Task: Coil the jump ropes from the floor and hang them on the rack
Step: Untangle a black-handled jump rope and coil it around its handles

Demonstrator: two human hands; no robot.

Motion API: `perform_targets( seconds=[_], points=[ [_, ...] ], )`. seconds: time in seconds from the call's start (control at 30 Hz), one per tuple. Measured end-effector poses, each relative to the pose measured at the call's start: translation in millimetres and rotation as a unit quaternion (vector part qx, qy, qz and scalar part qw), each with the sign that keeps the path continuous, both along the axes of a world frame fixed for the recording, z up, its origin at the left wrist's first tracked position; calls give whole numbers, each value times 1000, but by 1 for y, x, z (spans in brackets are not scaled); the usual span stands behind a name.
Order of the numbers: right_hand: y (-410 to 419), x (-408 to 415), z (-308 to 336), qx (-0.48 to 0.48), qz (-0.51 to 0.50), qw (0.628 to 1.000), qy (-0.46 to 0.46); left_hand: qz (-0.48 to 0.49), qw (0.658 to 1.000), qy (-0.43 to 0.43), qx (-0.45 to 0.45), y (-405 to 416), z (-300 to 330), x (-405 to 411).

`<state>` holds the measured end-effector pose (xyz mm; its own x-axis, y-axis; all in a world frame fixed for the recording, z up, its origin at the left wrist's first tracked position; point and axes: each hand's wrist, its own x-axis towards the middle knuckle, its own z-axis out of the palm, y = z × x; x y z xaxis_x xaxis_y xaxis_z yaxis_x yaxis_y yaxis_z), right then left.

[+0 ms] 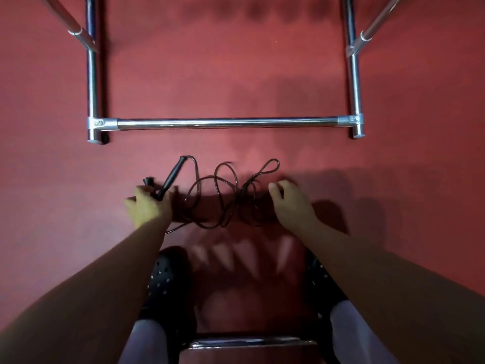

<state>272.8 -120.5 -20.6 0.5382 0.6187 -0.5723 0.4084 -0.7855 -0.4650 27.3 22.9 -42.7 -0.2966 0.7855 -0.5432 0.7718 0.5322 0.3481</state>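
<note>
Gripping two black handles [168, 181]: left hand [148, 206], fingers curled round them. Right hand [290, 199] with fingers bent, resting on floor [236, 74] beside one tangled jump rope [225, 195]. Beyond: one chrome rack [227, 122].

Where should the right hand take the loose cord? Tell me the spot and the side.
Take the cord at the far loop, coming from the right with the right hand. That loop lies open and clear of the tangle, while the left hand grips the handles.
</note>
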Motion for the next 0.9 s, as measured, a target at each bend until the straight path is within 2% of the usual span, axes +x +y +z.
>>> perform_targets(
  seconds=[0.17, 0.23, 0.33, 0.4, 0.47, 0.53, 0.6, 0.67, 0.73, 0.8, 0.83, 0.9],
  points=[
    [7, 3, 1, 13, 11, 999, -49, -119, 993, -2, 17, 5, -9, 3],
    [11, 2, 6, 57, 8, 994, -92, -142, 989, -17, 26, 7, -8, 9],
    [20, 1, 22, 152, -16, 980, -128, -180, 978, -88, 63, 6, 8, 25],
    [30, -1, 41, 186, 0, 978, -98, -222, 962, -137, 81, 7, 31, 41],
    [42, -1, 68, 196, 56, 976, -70, -279, 938, -176, 104, 9, 60, 59],
    [51, 1, 101, 171, 174, 966, -82, -330, 912, -209, 125, 10, 94, 76],
    [59, 8, 140, 130, 276, 944, -129, -364, 891, -224, 153, 13, 129, 87],
    [61, 18, 181, 121, 294, 928, -195, -378, 879, -233, 172, 15, 165, 91],
    [60, 24, 223, 150, 205, 946, -201, -394, 870, -235, 182, 16, 201, 92],
    [58, 23, 259, 188, 36, 977, -97, -392, 868, -231, 198, 11, 239, 94],
    [57, 21, 274, 206, -24, 977, -44, -377, 872, -233, 209, 6, 258, 96],
    [53, 11, 308, 219, -83, 970, 59, -344, 877, -248, 226, -5, 297, 100]
  ],
)
